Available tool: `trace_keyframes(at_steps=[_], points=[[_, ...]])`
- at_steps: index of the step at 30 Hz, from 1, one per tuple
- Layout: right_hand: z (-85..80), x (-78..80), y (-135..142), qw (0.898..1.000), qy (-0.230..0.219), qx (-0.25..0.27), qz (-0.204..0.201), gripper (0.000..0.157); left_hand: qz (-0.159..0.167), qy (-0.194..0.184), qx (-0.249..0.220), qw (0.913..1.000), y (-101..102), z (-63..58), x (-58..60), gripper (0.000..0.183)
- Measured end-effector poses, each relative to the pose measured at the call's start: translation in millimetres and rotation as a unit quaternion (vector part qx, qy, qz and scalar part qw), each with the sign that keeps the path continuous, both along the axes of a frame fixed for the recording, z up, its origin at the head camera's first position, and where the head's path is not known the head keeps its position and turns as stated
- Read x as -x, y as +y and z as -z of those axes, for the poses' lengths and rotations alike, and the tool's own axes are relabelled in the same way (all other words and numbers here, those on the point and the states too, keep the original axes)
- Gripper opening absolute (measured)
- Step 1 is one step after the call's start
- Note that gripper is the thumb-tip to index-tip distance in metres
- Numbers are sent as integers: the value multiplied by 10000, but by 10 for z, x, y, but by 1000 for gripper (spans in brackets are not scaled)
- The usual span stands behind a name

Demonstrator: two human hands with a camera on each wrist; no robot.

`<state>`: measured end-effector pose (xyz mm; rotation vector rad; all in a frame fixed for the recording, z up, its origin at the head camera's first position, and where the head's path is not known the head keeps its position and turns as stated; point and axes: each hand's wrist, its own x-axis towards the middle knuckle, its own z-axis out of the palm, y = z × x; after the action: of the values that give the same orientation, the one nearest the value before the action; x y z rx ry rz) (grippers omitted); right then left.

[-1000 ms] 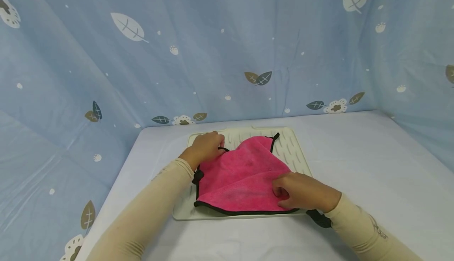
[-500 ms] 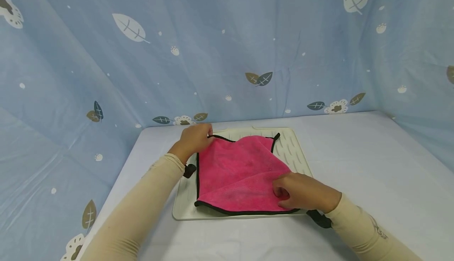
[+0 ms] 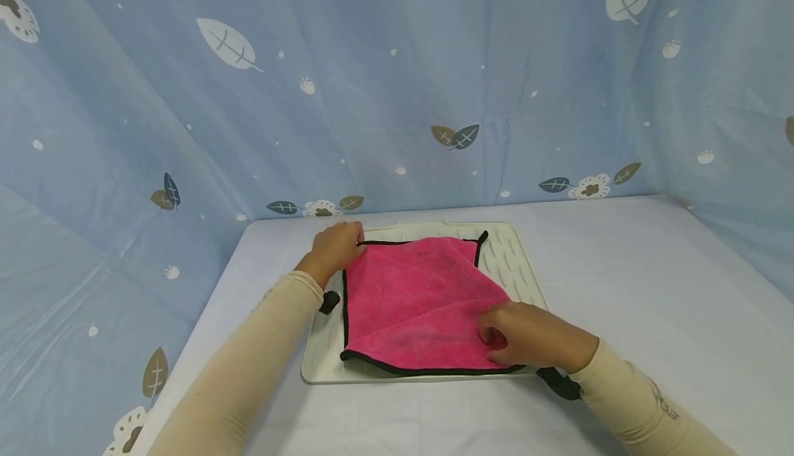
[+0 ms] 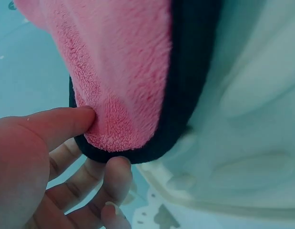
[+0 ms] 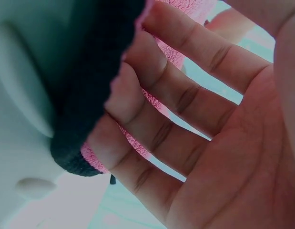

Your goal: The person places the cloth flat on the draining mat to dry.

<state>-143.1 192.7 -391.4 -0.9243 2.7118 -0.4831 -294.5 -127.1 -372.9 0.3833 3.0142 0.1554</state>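
A pink plush cleaning cloth (image 3: pixel 409 297) with black edging lies over a cream ridged mat (image 3: pixel 511 263). Its near right part is rumpled, with a fold running across. My left hand (image 3: pixel 335 246) is at the far left corner; in the left wrist view the thumb (image 4: pixel 66 125) lies on the pink face and the other fingers sit at the black border, pinching the corner. My right hand (image 3: pixel 530 334) rests on the cloth's near right part. In the right wrist view its fingers (image 5: pixel 176 90) extend fairly straight, tips against the cloth near the black edging.
A white-covered table (image 3: pixel 620 291) carries the mat. Behind it hangs a blue curtain (image 3: pixel 372 98) with leaf and flower prints, continuing along both sides. The cloth's far right corner loop (image 3: pixel 482 237) sticks up over the mat.
My left hand has moved left and away with the cloth's corner, then dipped slightly toward the mat. The cloth's far left part is now spread flatter. My right hand has stayed in place.
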Motion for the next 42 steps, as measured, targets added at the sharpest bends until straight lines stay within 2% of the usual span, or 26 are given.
trace_keyframes(at_steps=[9,12,18,23,27,31,38,42], points=[[-46,34,4,9995,-59,260,-155,18,-42,-65,-35,10000,0,54,-12,16],[-127,110,22,9992,141,382,-12,10,-18,-58,-51,10000,-19,40,-24,17],[-302,477,49,9922,857,332,838,5,-44,-63,-87,9999,-73,7,-58,18],[-295,849,40,9871,1084,100,1174,6,-102,-149,-34,9998,-124,11,-80,20],[-242,1087,39,9876,986,-133,1216,11,-168,-184,17,9997,-157,20,-96,23],[-202,1247,44,9885,790,-392,1226,19,-175,-205,37,9996,-156,23,-101,23],[-129,1404,53,9887,267,-629,1336,34,-190,-135,-49,9997,-138,26,-91,19],[-74,1462,39,9893,101,-663,1296,29,-173,-160,-48,9997,-130,26,-85,18]])
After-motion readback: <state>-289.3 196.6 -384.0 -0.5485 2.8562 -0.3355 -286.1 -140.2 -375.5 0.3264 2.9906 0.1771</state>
